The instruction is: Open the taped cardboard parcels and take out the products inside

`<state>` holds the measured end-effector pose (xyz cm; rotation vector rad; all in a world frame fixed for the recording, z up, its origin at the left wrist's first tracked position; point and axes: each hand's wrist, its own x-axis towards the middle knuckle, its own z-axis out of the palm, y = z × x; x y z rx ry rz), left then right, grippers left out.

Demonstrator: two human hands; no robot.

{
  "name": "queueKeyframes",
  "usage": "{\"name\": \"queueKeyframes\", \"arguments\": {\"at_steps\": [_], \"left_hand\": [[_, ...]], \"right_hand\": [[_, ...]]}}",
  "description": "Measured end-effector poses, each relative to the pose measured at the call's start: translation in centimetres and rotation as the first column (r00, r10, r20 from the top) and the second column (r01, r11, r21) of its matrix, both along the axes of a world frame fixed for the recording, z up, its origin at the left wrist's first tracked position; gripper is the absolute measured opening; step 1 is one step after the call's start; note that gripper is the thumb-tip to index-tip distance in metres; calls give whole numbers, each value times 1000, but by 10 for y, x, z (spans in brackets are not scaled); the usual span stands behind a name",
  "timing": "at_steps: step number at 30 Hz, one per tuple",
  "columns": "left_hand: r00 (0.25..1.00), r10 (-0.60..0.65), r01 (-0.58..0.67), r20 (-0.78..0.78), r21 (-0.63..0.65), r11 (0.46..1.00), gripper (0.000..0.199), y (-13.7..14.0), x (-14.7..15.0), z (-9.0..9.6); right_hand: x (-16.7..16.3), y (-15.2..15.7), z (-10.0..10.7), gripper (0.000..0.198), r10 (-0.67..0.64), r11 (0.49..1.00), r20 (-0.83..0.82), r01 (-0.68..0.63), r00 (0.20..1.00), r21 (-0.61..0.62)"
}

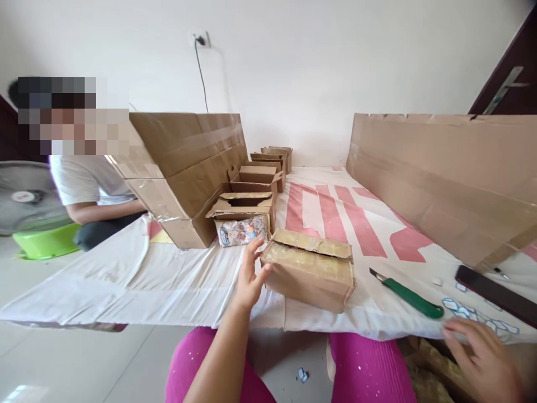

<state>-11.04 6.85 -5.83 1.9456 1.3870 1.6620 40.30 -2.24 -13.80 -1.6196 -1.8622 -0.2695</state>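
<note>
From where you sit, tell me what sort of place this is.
Probably a makeshift work spot in a home-like room: boxes line a cloth-covered table, a cutter lies on it, and a fan stands nearby.

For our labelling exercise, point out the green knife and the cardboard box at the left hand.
Green knife (409, 296): head view, on its handle.
Cardboard box (307, 284): head view, on its front side.

I am watching through a single head-worn camera, which is looking forward and down from above the wearer's knees (197, 358), catching the left hand (253, 277) and right hand (482, 355) close by. It is facing across the worktop (184, 291) toward the white wall (293, 73), taking in a fan (25, 187) at left and a door (520, 61) at right.
</note>
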Motion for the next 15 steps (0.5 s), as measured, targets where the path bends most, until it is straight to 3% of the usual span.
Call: {"name": "queueKeyframes", "arguments": {"at_steps": [3, 10, 12, 15], "left_hand": [[988, -131, 128, -78, -41, 991, 59, -2, -3, -7], [977, -47, 69, -207, 102, 992, 61, -22, 12, -11], [958, -75, 114, -276, 131, 985, 67, -25, 13, -12], [935, -121, 176, -334, 138, 975, 73, -26, 12, -12]], "right_hand": [[-38, 41, 25, 34, 90, 996, 66, -88, 994, -31], [-63, 100, 26, 38, 97, 938, 167, -34, 981, -346], [-64, 111, 38, 38, 96, 931, 169, -28, 981, -364], [-74, 128, 76, 42, 26, 960, 129, 11, 991, -280]]}}
